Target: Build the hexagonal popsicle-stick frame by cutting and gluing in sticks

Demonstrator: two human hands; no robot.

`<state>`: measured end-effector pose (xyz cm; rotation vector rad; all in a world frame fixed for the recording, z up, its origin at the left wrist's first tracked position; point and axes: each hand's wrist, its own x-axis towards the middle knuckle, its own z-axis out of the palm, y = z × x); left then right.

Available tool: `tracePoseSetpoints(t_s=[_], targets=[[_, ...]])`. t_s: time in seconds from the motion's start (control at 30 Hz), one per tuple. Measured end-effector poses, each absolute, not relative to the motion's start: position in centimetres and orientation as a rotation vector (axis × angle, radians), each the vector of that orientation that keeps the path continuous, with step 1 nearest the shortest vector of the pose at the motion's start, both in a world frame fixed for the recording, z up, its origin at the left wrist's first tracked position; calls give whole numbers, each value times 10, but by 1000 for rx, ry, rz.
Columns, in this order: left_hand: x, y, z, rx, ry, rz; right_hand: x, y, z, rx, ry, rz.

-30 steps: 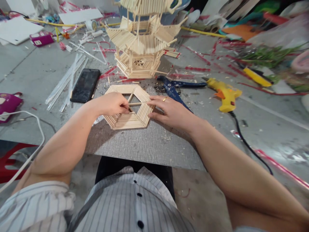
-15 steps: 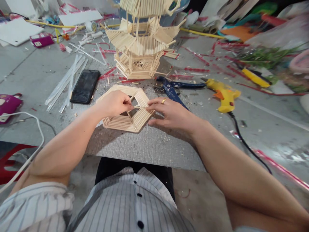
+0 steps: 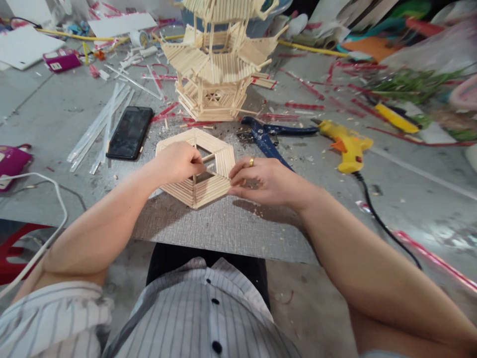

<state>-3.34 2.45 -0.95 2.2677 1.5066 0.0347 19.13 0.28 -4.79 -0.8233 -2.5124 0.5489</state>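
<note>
A flat hexagonal panel of pale wooden sticks (image 3: 177,190) lies on the table before me, with spokes crossing its open middle. My left hand (image 3: 181,161) reaches over its left side, thumb and fingers pinched on a short thin wooden stick (image 3: 210,166) above the opening. At the panel's right corner, my right hand (image 3: 266,180), with a ring on one finger, holds the edge between thumb and bent fingers. Behind the panel stands a tiered pagoda model (image 3: 216,69) made of similar sticks.
Blue-handled pliers (image 3: 263,136) and a yellow glue gun (image 3: 348,146) lie to the right. On the left are a black phone (image 3: 130,133) and clear glue sticks (image 3: 102,127). Red plastic strips (image 3: 303,106) and scraps litter the table. A white cable (image 3: 61,194) hangs over its left front edge.
The panel has turned clockwise, its right corner swinging toward me. My right hand has shifted slightly with that corner. My left hand stays over the opening, still pinched.
</note>
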Motion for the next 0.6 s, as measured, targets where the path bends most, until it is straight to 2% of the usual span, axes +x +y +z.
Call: tracePoseSetpoints(t_s=[0.33,0.5,0.6], targets=[[-30,21,-19,2218,1585,144,186,-4,-37,-711,-2438,1000],[-24,15,-23,2214,1580,137,185,-4,-39,-750,-2428,990],[-21,13,-22,2214,1589,129,184,-3,-44,-825,-2440,872]])
